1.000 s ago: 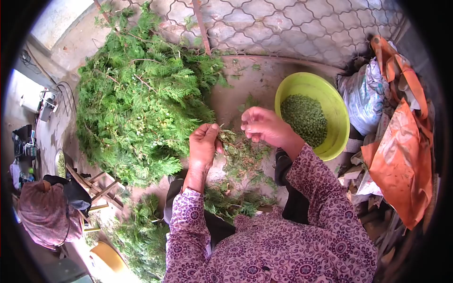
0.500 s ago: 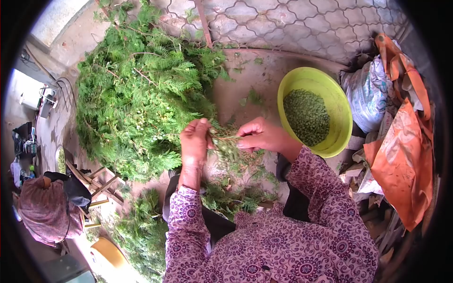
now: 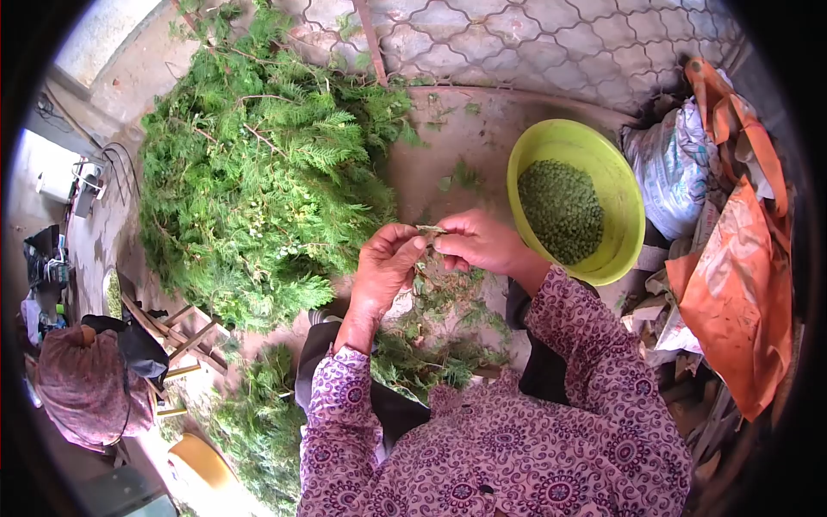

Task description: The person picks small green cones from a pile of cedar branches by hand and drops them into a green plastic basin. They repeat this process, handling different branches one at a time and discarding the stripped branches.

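Note:
A small green sprig [image 3: 429,229] is pinched between my two hands, above the litter of cut greenery on the ground. My left hand [image 3: 387,261] has its thumb and fingers closed on the sprig's left end. My right hand [image 3: 480,242] pinches the other end, its fingertips close to my left thumb. To the left lies a large heap of green branches [image 3: 258,172]. On the right stands a yellow-green basin [image 3: 626,198], tilted in view, with many small green cones [image 3: 560,211] in it.
Loose cuttings [image 3: 431,358] lie between my knees, with more branches [image 3: 258,422] at lower left. A person [image 3: 86,388] sits at far left near a wooden frame [image 3: 194,336] and an orange basin [image 3: 202,463]. Sacks [image 3: 672,168] and an orange bag [image 3: 736,297] stand right.
My left hand has moved right and turned, bringing its fingertips close to my right hand. The sprig's hanging leafy part no longer shows below my hands.

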{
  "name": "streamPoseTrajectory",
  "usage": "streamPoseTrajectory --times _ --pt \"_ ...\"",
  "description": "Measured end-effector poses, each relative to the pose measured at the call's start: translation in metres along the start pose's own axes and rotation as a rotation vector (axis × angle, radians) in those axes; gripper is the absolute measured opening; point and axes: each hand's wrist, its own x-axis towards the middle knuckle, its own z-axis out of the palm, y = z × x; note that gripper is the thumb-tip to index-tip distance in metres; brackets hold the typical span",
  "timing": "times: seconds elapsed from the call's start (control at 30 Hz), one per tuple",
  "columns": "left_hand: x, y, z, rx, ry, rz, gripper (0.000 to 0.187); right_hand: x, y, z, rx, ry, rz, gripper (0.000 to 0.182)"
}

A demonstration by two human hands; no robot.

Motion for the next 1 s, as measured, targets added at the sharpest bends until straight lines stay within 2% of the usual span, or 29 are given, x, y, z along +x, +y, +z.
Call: streamPoseTrajectory --times 0.1,0.3,0.4,0.47,0.5,0.57,0.67,0.87,1.0 --pt "-0.001 0.001 0.002 0.032 -0.036 -0.029 0.009 0.003 0.005 0.005 -0.041 -0.034 -0.002 0.017" --pt "-0.002 -0.005 0.001 0.203 -0.029 0.043 0.007 0.005 0.009 0.009 -0.167 -0.096 0.004 0.016" --pt "-0.005 0.001 0.002 0.040 -0.068 0.001 0.005 0.003 0.010 0.006 -0.040 -0.094 -0.023 0.016" --pt "-0.006 0.004 -0.004 -0.176 0.006 -0.023 0.005 -0.003 0.002 0.003 0.101 -0.101 0.000 0.017" --pt "-0.005 0.005 -0.004 -0.248 0.039 0.031 0.006 -0.003 0.003 0.002 0.102 -0.101 0.000 0.017" --pt "-0.003 0.010 -0.010 -0.289 0.004 0.008 0.007 -0.004 0.006 0.001 0.414 -0.171 0.086 0.021" --pt "-0.004 0.007 -0.008 -0.275 0.017 0.014 0.007 -0.002 0.008 0.002 0.570 -0.166 0.077 0.021" --pt "-0.003 0.004 -0.008 -0.199 0.017 -0.011 0.009 0.001 0.003 0.012 0.420 -0.124 0.062 0.017" --pt "-0.003 0.006 -0.003 -0.203 0.065 -0.002 0.009 0.006 0.014 0.009 0.531 -0.136 0.042 0.014"
